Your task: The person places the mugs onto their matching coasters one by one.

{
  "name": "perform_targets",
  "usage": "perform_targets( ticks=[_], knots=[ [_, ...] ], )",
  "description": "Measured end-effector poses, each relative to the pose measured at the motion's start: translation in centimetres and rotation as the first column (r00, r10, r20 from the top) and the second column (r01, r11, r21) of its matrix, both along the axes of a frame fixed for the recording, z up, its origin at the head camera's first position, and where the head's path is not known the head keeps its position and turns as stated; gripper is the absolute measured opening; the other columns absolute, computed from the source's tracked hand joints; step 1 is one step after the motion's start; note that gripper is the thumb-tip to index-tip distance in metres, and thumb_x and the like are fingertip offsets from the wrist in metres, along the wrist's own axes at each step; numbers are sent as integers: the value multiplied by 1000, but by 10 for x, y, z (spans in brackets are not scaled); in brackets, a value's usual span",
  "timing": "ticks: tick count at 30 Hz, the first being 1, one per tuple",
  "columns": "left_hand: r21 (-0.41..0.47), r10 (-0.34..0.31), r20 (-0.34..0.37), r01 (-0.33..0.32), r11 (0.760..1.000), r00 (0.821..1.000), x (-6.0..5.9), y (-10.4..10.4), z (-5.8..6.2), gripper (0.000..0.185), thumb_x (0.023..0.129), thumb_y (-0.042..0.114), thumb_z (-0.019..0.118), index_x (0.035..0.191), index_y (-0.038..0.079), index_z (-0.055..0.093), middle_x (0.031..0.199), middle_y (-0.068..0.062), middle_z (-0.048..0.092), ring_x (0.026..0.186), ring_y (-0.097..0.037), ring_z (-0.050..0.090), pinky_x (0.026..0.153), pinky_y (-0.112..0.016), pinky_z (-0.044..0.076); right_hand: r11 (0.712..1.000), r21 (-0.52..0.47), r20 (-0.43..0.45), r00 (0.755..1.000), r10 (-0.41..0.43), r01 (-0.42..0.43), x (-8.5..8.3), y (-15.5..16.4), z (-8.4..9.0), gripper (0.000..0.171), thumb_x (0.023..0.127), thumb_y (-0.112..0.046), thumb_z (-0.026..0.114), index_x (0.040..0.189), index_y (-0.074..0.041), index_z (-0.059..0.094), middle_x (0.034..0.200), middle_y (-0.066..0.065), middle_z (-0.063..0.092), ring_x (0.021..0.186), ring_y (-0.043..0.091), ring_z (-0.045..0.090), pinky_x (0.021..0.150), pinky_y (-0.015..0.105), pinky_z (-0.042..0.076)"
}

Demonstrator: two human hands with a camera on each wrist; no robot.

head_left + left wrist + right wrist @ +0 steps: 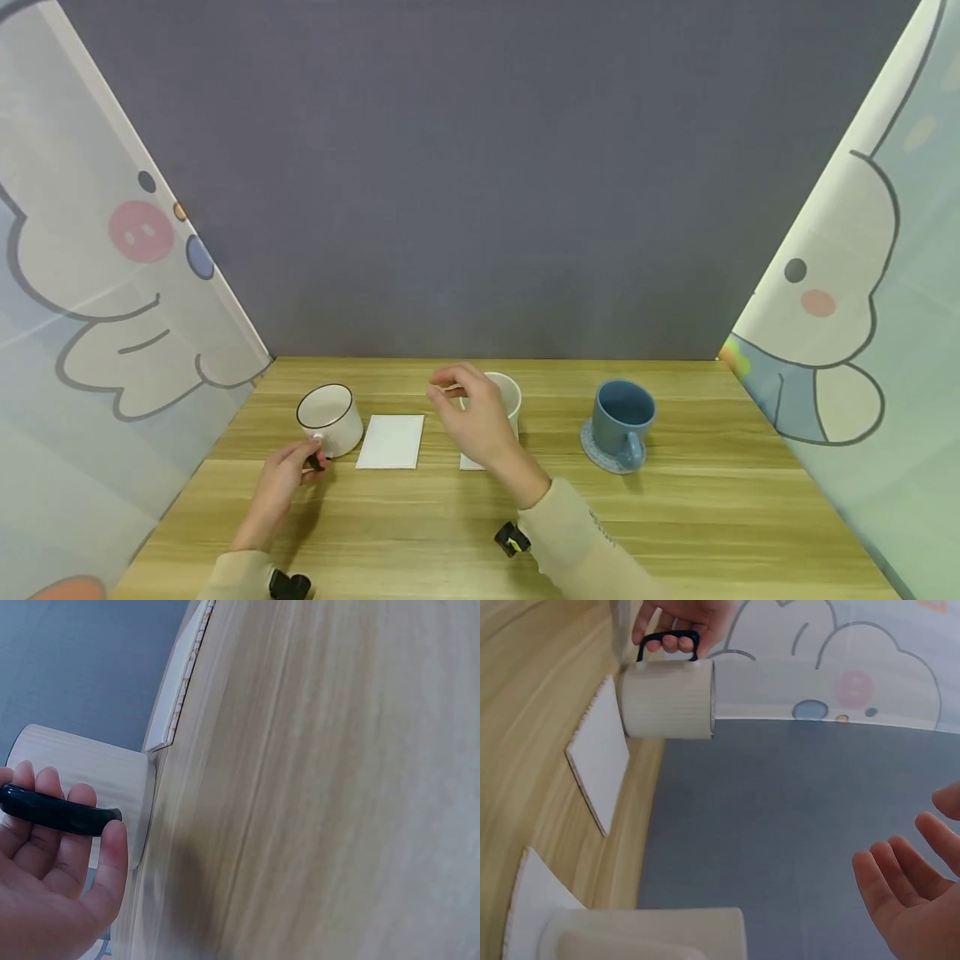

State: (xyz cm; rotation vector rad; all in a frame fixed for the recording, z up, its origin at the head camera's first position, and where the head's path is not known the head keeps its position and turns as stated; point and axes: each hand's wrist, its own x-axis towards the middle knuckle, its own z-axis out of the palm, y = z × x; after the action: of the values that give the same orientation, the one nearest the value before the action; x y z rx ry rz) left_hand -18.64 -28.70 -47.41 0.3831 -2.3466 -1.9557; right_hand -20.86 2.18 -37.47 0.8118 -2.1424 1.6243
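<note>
The black handle of the black-rimmed mug (327, 415), near the desk's (675, 517) left edge, is gripped by the left hand (283, 482). The right hand (480, 421) is held with relaxed fingers above the white cup (507, 398), nothing being grasped.

No readable text, label, brand or number appears anywhere in the three views. The side curtains (112, 275) carry only cartoon drawings, and a small dark mark on the right sleeve (600, 529) is too blurred to make out. The mugs and white coasters are plain.
</note>
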Motion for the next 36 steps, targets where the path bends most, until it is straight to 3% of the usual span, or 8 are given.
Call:
perform_targets(
  ticks=[5,11,15,21,28,36],
  knots=[
    [-4,4,0,-4,1000,1000,1,1,0,35,109,21,48,106,-11,63,86,-3,62,84,-14,61,79,-31,57,998,64,41,999,-9,6,-1,-11,-9,13,95,-7,67,106,-1,69,112,7,65,102,21,63,87,31,57],
    [-13,-3,3,3,1000,1000,0,2,1,36,109,21,47,108,-11,62,87,-4,62,86,-15,62,79,-31,56,990,139,63,998,-3,-5,-2,-22,-22,11,95,-9,68,104,-3,70,109,5,65,99,21,63,86,38,58],
    [-11,-2,4,2,1000,1000,-1,1,1,37,109,22,47,106,-11,62,88,-6,62,87,-15,62,80,-31,57,983,183,111,994,-18,-3,-3,-29,-29,11,96,-11,68,105,-6,70,108,4,65,98,20,63,85,30,56],
    [-6,5,2,-5,1000,1000,-1,1,1,36,109,21,46,105,-12,62,87,-5,62,86,-15,61,79,-31,57,963,271,145,989,-40,-1,-7,-37,-40,14,95,-15,69,105,-6,71,106,4,67,99,24,64,84,27,55],
    [-10,19,-1,-19,1000,1000,1,4,2,36,109,21,47,107,-12,61,85,-4,62,84,-14,62,78,-31,57,883,470,136,987,-89,15,-12,-41,-51,24,95,-23,69,115,-10,70,120,1,64,97,19,64,75,24,51],
    [-13,15,-11,-15,1000,1000,1,3,-1,36,109,21,46,108,-12,61,87,-5,61,85,-13,61,79,-31,57,767,641,94,989,-114,28,-18,-45,-64,28,95,-27,70,118,-12,67,129,5,64,119,24,61,93,38,54]
  ],
)
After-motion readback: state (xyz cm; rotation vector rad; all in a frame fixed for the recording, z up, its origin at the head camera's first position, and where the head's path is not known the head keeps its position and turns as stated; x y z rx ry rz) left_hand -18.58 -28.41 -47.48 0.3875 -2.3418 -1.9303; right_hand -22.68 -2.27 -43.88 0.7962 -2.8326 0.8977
